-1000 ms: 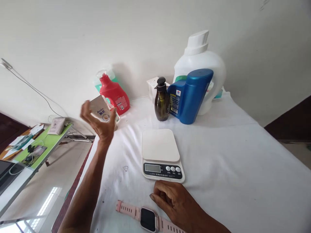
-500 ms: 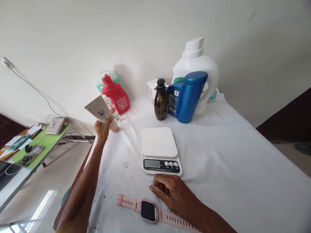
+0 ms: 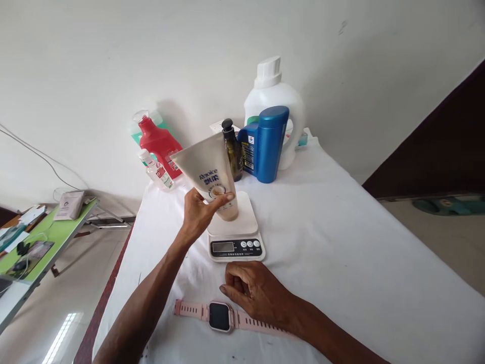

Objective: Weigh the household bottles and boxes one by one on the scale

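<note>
My left hand (image 3: 200, 210) grips a beige Rejoice squeeze tube (image 3: 206, 164) near its capped lower end. The tube leans to the left over the white pan of a digital kitchen scale (image 3: 246, 215); whether its cap touches the pan I cannot tell. Dark and unlit, the scale's display sits beside several round buttons. Just in front of the scale my right hand (image 3: 253, 288) rests on the cloth with its fingers curled in, and nothing shows in them. A pink-strapped smartwatch (image 3: 220, 317) lies under and beside my right wrist.
Along the wall stand a red bottle (image 3: 157, 141), a small clear bottle (image 3: 153, 169), a dark pump bottle (image 3: 234, 151), a blue bottle (image 3: 273, 146) and a big white jug (image 3: 269, 93). White cloth (image 3: 341, 263) covers the table. A green side table (image 3: 41, 242) is at left.
My left hand has carried the tube rightward from beside the red bottle to over the scale. My right hand stays curled in front of the scale. The view has shifted to the right.
</note>
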A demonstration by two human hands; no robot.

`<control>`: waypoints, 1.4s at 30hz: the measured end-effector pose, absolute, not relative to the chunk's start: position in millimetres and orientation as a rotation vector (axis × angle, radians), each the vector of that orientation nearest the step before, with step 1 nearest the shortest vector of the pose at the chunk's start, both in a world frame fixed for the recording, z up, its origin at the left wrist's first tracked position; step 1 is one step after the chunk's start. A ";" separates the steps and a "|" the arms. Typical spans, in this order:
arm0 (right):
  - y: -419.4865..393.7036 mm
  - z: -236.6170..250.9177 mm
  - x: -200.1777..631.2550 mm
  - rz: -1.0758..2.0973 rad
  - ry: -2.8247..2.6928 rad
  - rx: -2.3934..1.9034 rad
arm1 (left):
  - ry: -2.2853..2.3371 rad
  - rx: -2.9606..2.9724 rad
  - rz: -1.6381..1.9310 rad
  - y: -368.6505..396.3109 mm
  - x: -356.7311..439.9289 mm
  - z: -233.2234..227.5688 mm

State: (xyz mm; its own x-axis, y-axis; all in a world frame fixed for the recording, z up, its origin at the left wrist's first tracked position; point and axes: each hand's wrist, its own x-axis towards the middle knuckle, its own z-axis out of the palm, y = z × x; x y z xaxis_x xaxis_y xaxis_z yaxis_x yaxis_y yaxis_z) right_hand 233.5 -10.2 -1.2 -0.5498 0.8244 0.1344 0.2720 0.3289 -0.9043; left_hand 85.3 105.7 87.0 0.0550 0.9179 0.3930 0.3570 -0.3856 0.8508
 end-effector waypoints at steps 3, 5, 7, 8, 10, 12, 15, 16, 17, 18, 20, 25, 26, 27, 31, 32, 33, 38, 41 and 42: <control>-10.6 -1.1 233.5 1.174 -2.010 -0.960 | 1.344 1.848 1.298 103.5 97.3 80.7; -10.4 -1.4 233.4 1.166 -2.014 -0.961 | 1.363 1.859 1.290 103.5 99.5 79.8; -10.2 -1.6 233.5 1.150 -2.020 -0.964 | 1.342 1.848 1.240 102.9 98.4 80.7; -10.2 -1.6 233.6 1.143 -2.024 -0.965 | 1.313 1.843 1.212 102.3 96.4 81.2; -10.4 -1.1 234.0 1.137 -2.028 -0.959 | 1.208 1.861 1.181 101.0 89.4 80.9; -10.5 -0.2 234.6 1.142 -2.025 -0.952 | 1.091 1.879 1.204 101.0 77.4 76.3; -10.2 0.8 235.6 1.151 -2.023 -0.939 | 1.140 1.772 1.311 105.5 50.6 57.4; -9.9 0.6 235.9 1.153 -2.023 -0.935 | 1.243 1.711 1.335 107.8 40.4 48.4; -9.6 0.0 236.1 1.156 -2.022 -0.933 | 1.370 1.654 1.342 110.1 30.4 38.9; -9.3 -0.8 236.3 1.158 -2.019 -0.934 | 1.493 1.622 1.319 112.1 21.2 29.4; -9.0 -3.0 236.2 1.163 -2.012 -0.933 | 1.639 1.619 1.242 114.5 7.3 13.7; -9.1 -7.0 235.1 1.187 -1.984 -0.906 | 1.635 1.687 1.118 113.8 2.3 3.2; -9.1 -7.0 235.0 1.187 -1.980 -0.907 | 1.634 1.692 1.104 113.5 3.6 4.0; -9.1 -6.7 234.9 1.186 -1.977 -0.908 | 1.637 1.692 1.097 113.4 4.7 4.8; -8.6 -4.8 234.8 1.183 -1.978 -0.914 | 1.662 1.676 1.091 114.3 5.3 5.8; -8.6 -4.6 234.8 1.184 -1.980 -0.914 | 1.666 1.676 1.087 114.7 5.0 5.7; -8.6 -4.4 234.8 1.184 -1.980 -0.913 | 1.669 1.676 1.082 115.0 4.8 5.6; -9.1 -4.8 235.3 1.195 -1.973 -0.898 | 1.680 1.675 1.067 115.6 4.9 6.1; -8.7 -5.2 235.9 1.186 -1.974 -0.898 | 1.684 1.675 1.066 115.8 4.9 5.7; -8.5 -5.4 235.9 1.182 -1.975 -0.898 | 1.684 1.677 1.064 116.0 4.7 5.3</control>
